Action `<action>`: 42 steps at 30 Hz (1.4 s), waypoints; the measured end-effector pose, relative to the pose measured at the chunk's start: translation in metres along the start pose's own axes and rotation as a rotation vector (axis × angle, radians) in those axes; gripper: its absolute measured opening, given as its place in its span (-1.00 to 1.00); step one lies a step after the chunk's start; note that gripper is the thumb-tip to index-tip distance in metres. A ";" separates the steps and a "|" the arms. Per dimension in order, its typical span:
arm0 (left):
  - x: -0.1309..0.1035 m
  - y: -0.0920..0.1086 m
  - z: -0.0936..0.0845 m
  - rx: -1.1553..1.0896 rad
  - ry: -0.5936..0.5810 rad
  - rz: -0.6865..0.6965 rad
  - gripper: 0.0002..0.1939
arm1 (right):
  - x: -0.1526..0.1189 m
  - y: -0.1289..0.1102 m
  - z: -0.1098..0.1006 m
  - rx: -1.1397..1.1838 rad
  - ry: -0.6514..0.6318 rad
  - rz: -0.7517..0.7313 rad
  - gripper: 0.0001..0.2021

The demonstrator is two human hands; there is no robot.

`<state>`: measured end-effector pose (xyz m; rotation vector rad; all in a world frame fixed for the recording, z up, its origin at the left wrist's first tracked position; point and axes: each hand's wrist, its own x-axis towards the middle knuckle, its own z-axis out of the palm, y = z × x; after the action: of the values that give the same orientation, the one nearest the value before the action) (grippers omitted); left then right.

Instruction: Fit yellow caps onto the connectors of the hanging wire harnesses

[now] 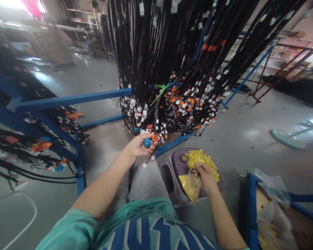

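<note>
In my left hand are a blue connector and an orange connector, gripped at the lower end of a hanging bundle of black cables. A green tie goes round the bundle above. My right hand is over a pile of small yellow pieces on a purple-topped stool, fingers pinched together. Whatever lies between those fingertips is too small to make out. Beside them is a clear bag of yellow pieces. A round black item sits near the pile.
A blue metal frame runs around the cables, with more cables at the left. Another blue frame with plastic bags stands at the lower right. A person is in the far background.
</note>
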<state>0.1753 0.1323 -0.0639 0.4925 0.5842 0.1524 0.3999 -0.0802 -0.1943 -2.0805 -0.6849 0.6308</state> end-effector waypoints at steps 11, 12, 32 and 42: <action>0.007 -0.028 0.022 0.056 0.027 0.010 -0.65 | -0.049 -0.158 0.025 0.994 -0.368 -0.110 -0.75; 0.007 -0.029 0.022 0.049 0.037 0.016 -0.66 | -0.050 -0.161 0.026 0.997 -0.389 -0.110 -0.75; 0.007 -0.036 0.031 0.033 0.104 0.054 -0.64 | -0.056 -0.164 0.035 0.637 -0.215 -0.355 -0.88; 0.010 -0.040 0.033 0.011 0.056 0.060 -0.66 | -0.057 -0.167 0.037 0.657 -0.162 -0.346 -0.88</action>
<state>0.2022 0.0873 -0.0646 0.5177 0.6251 0.2204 0.2943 -0.0134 -0.0648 -1.2823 -0.7784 0.7105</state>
